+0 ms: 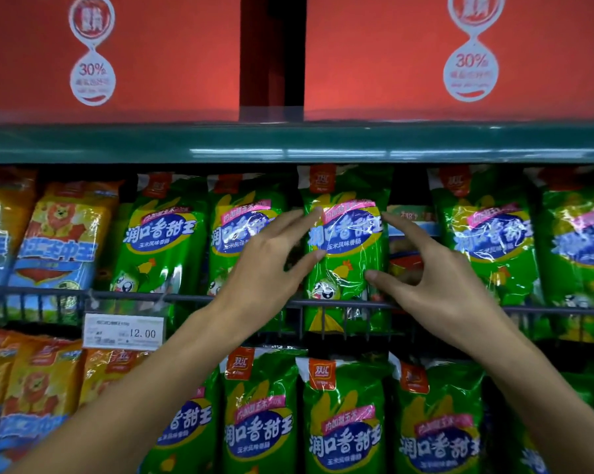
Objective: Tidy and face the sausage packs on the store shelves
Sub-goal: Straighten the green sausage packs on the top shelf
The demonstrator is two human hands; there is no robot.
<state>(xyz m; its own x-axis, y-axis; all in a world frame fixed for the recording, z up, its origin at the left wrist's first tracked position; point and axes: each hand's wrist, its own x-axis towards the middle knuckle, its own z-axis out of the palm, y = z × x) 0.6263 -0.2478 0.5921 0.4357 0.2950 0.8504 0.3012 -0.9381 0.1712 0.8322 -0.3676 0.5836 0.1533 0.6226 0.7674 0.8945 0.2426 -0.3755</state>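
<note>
Biggest thing in view: two red boxes (pixel 117 56) up top, well above both hands, each with a white "30%" badge; the small print under it is too blurry to read and both boxes are cut off by the frame. Under them runs the dark green shelf edge (pixel 288 142), just above the pack being handled.

Then rows of sausage packs. The green pack (pixel 345 248) stands upright behind the wire rail (pixel 193 297), sitting right between the two hands. The left hand (pixel 265 268) has its fingertips and thumb on the pack's left edge, fingers mostly straight, so that grip is wide and only touching, not wrapped round. The right hand (pixel 432 278) has its index tip at the upper right edge and thumb at the lower right edge, spread wide too; can't honestly tell if the thumb presses or just sits there.

Left of the left grip are more green packs (pixel 162 234), partly covered by that hand, then orange packs (pixel 63 234) further out. Right of the right grip, a differently coloured pack (pixel 410 230) sits set back, mostly hidden by the fingers. Lower packs (pixel 343 422) sit below both wrists, bottoms cut off.

Smallest: a price tag (pixel 124 331) reading 12.00 hangs on the rail, down-left of the left grip, rest unreadable.
</note>
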